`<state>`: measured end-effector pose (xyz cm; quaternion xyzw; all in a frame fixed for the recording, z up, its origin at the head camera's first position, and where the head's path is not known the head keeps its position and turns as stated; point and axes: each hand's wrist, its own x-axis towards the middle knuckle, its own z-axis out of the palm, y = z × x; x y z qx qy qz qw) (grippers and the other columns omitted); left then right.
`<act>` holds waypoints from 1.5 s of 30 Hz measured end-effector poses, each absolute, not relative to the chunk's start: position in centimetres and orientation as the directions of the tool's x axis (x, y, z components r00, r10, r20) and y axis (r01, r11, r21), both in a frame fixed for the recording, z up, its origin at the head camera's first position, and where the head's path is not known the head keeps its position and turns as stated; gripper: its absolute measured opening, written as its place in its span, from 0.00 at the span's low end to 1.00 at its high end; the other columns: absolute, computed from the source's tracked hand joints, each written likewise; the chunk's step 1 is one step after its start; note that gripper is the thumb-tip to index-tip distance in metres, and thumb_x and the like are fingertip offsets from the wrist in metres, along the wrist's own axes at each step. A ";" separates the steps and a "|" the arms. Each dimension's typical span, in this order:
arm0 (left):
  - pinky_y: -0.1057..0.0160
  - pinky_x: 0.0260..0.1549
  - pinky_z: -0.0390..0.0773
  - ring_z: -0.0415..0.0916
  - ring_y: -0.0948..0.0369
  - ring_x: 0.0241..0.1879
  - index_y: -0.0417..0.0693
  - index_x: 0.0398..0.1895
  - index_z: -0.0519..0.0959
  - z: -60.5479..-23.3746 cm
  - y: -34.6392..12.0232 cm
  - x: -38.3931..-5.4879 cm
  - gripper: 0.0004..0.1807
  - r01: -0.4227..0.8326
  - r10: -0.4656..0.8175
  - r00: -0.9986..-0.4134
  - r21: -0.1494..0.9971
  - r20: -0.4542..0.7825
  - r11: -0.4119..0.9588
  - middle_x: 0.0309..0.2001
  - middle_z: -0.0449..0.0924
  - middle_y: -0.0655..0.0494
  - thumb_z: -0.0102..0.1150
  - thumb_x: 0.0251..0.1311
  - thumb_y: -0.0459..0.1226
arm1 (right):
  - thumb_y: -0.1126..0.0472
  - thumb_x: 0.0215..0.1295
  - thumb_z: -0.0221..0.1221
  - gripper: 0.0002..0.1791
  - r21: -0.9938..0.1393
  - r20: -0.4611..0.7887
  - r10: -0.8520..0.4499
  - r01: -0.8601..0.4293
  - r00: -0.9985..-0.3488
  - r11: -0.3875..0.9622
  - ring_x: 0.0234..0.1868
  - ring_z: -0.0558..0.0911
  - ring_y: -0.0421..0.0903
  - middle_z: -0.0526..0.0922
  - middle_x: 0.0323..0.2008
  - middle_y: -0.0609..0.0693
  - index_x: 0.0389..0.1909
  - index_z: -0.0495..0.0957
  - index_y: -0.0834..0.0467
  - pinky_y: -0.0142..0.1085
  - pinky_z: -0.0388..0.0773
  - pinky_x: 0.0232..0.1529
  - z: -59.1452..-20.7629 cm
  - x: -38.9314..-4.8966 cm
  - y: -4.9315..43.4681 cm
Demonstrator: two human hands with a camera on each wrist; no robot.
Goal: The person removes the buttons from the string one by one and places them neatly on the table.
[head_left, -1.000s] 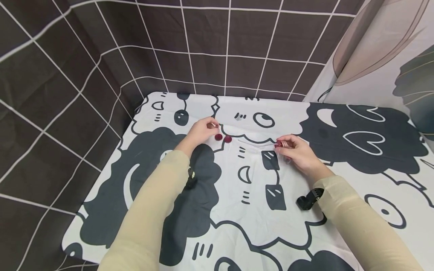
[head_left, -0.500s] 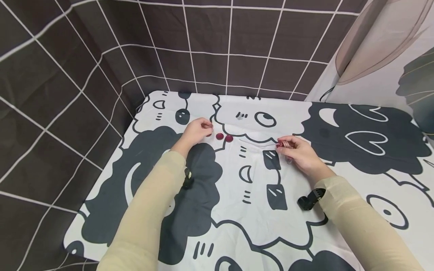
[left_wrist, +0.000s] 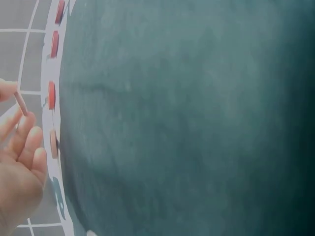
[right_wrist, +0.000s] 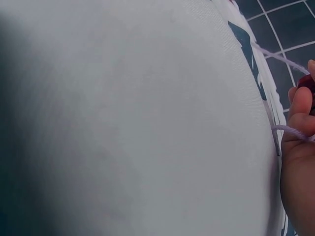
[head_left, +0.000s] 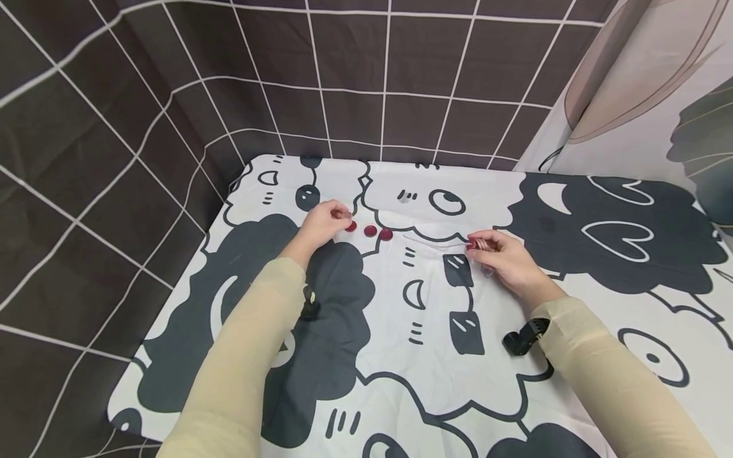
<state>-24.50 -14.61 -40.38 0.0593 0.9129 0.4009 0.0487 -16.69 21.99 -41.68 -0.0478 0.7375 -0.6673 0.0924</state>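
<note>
Three dark red discs lie in a row on the cloth in the head view: a right one [head_left: 386, 235], a middle one [head_left: 370, 231] and a left one [head_left: 351, 226] beside my left fingers. My left hand [head_left: 324, 224] pinches a thin pinkish piece [left_wrist: 20, 103], seen edge-on in the left wrist view, between thumb and finger. That view also shows a pinkish disc [left_wrist: 53, 143] at the end of the row. My right hand [head_left: 504, 257] holds red discs [head_left: 473, 243], partly hidden by its fingers. Pale lilac cord [right_wrist: 290, 130] hangs from that hand.
A white cloth [head_left: 401, 356] with dark cartoon prints covers the surface under both hands. Dark fabric with a white grid [head_left: 343, 114] stands behind and at the left. A pale patterned curtain [head_left: 641, 127] hangs at the back right.
My left hand has moved left along the row. A third red disc now shows beside its fingers, where two were visible a second ago. The right hand stays nearly still.
</note>
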 end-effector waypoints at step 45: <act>0.57 0.48 0.70 0.73 0.53 0.42 0.40 0.43 0.80 -40.0 -17.4 -23.5 0.16 0.116 0.187 -0.979 0.547 -0.076 0.829 0.39 0.79 0.48 0.54 0.56 0.40 | 0.69 0.57 0.63 0.21 -0.989 -0.075 -0.186 0.049 -0.980 0.143 0.19 0.69 0.38 0.81 0.31 0.42 0.50 0.69 0.71 0.28 0.67 0.19 -42.1 -16.8 22.0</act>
